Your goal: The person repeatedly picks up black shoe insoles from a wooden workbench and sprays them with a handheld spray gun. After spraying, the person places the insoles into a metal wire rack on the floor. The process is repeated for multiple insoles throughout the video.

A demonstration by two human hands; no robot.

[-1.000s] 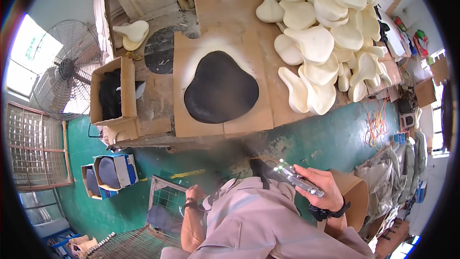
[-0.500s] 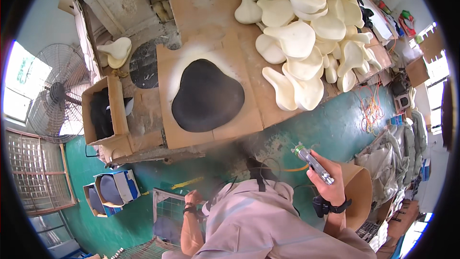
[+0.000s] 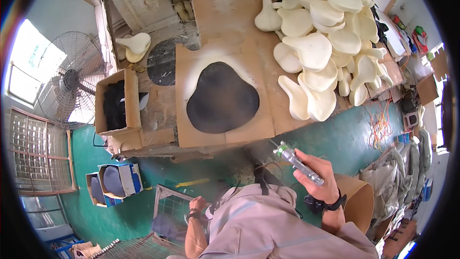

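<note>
In my right hand (image 3: 318, 175) is a silver spray gun (image 3: 301, 164) with a green ring near its nozzle, pointing toward the table. Beyond it, a black rounded-triangular saddle cover (image 3: 223, 98) lies flat on a sheet of cardboard (image 3: 266, 127). Pale overspray rings the cover's upper edge, and its surface has a faint brownish patch in the middle. My left hand (image 3: 198, 205) is down at my side, fingers curled, close to a metal-framed mesh rack (image 3: 165, 194). Whether it grips anything is hidden.
Cream foam bicycle saddles (image 3: 318, 67) are heaped on the table's right. At its left stands a cardboard box (image 3: 132, 100) of black pieces, with a large fan (image 3: 71, 81) beyond. Boxes of dark covers (image 3: 114, 181) sit on the green floor. An open carton (image 3: 359, 199) stands by my right arm.
The view has shifted, so the table appears further right. My right hand has brought the spray gun leftward, nearer the table's front edge. The left hand stays low at my side.
</note>
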